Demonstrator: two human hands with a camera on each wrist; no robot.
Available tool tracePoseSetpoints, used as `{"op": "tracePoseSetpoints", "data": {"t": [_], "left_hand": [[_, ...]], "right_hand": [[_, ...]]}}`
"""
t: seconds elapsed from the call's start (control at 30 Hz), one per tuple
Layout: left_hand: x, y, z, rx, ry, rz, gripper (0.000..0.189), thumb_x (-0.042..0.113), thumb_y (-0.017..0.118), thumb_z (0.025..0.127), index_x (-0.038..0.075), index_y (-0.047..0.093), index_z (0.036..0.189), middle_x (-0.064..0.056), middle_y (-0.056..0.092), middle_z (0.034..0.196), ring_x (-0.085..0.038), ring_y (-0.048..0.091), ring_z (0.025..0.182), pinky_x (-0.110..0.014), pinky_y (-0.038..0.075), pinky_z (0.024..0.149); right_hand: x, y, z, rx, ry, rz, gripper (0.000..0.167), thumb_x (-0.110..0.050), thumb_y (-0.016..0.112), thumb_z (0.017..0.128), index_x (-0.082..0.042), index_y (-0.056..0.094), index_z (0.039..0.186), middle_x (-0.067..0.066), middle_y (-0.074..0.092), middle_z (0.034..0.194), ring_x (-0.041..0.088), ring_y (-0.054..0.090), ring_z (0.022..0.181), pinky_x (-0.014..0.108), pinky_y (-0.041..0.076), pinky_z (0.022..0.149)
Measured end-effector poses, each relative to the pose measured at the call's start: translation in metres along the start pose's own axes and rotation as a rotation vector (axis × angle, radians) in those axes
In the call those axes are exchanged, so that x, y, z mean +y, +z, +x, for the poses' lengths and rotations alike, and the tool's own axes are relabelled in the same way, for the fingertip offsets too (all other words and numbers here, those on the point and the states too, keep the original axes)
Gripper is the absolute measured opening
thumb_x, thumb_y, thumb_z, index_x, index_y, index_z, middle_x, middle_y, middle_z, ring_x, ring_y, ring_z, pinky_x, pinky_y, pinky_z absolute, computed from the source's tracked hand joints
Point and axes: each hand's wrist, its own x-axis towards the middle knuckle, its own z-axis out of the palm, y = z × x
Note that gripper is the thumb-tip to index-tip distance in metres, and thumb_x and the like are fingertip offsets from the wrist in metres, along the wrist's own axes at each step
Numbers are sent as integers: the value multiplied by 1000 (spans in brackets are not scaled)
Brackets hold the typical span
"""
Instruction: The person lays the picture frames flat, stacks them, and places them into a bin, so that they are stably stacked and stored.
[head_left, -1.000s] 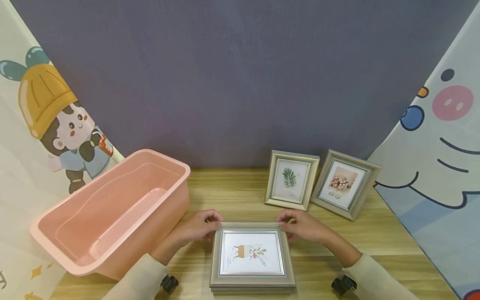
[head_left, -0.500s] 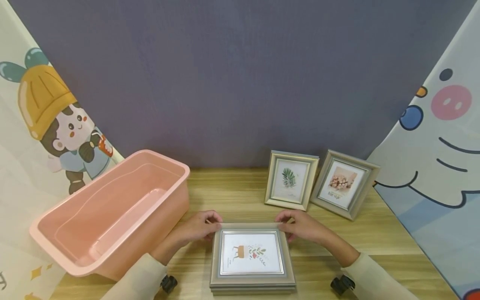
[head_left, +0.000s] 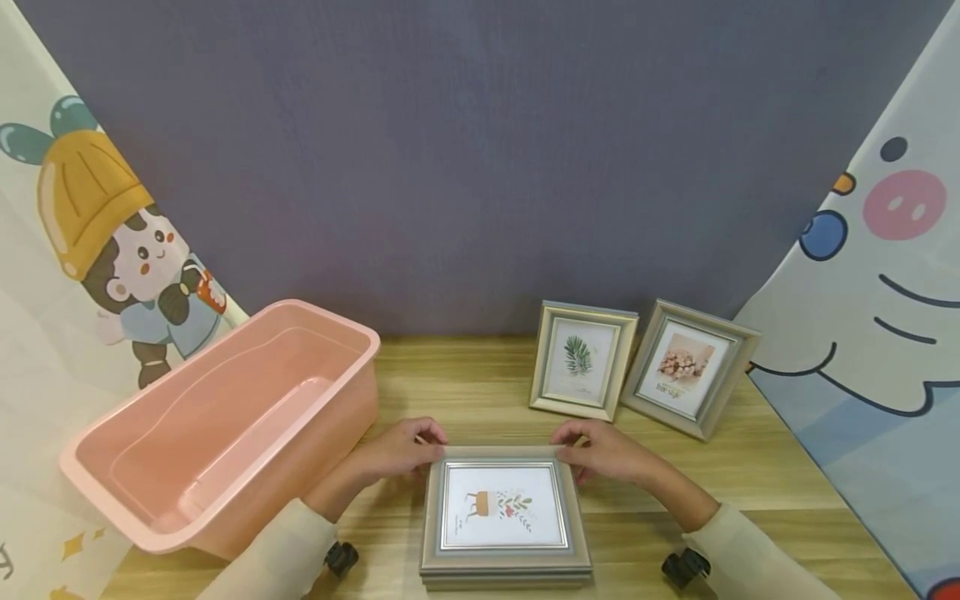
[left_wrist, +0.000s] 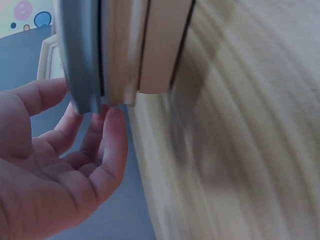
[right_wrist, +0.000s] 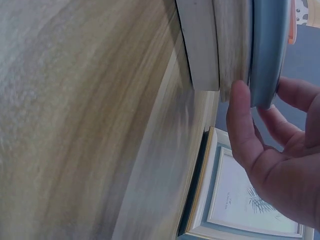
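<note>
A silver-grey picture frame (head_left: 504, 508) with a plant print lies on top of a stack at the table's front middle. My left hand (head_left: 397, 452) grips its far left corner, thumb on the top edge and fingers curled behind. At the far right corner my right hand (head_left: 603, 452) pinches it the same way. From the side, in the left wrist view, the top frame (left_wrist: 80, 55) rests over a wood-toned layer (left_wrist: 125, 45) and a paler layer (left_wrist: 165, 45). Fingertips (right_wrist: 241, 95) of my right hand touch the stack's side in the right wrist view.
Upright near the back right stand a leaf-print picture frame (head_left: 585, 358) and a flower-print picture frame (head_left: 690, 367), side by side. A pink plastic tub (head_left: 300, 467) stands at the left on the wood-grain table (head_left: 450, 375). A grey-blue partition (head_left: 480, 167) rises behind.
Almost nothing differs; both hands keep their hold at the far corners of the stack, and the left arm has shifted very slightly.
</note>
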Motion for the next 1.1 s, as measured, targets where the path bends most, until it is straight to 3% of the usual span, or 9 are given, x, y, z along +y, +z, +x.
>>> {"op": "tracePoseSetpoints", "data": {"t": [0.17,0.37,0.6,0.8,0.97,1.1], "left_hand": [[7,-5,4,17,47,41,24,15,67,95,-1,65,112,-10,65,106,-18,59,84,-36,54,66],[18,-12,11,51,113,83,20,16,65,97,4,67,113,-18,66,114,-22,63,97,-39,57,78],[36,-15,23,125,140,93,20,17,64,99,8,69,116,-13,69,117,-21,66,101,-33,57,84],[52,-16,36,139,124,35,23,18,64,100,9,67,121,-13,67,122,-22,65,105,-35,57,88],[66,-15,51,133,130,-44,26,17,62,101,8,64,125,-16,64,127,-26,64,108,-36,58,90],[77,-12,62,141,146,-98,26,14,62,101,7,64,126,-17,63,127,-26,64,109,-39,58,92]], "right_hand": [[0,-3,0,-2,-7,-11,27,-20,66,98,-1,66,116,14,63,106,21,64,79,44,63,69],[-3,-12,-2,21,-54,-37,30,-15,62,100,6,62,122,22,65,111,27,68,83,42,63,71],[-13,-27,-3,103,-75,-78,30,-18,61,101,3,62,123,26,64,117,32,68,85,35,61,71],[-23,-40,-2,135,-57,-44,27,-16,60,102,1,63,123,27,62,122,30,67,98,39,62,79],[-34,-54,-5,184,-59,-63,28,-16,59,103,-1,62,126,24,63,123,20,67,97,38,62,81],[-41,-65,-7,235,-63,-91,29,-19,59,104,-3,63,127,24,64,124,19,68,97,34,61,81]]}}
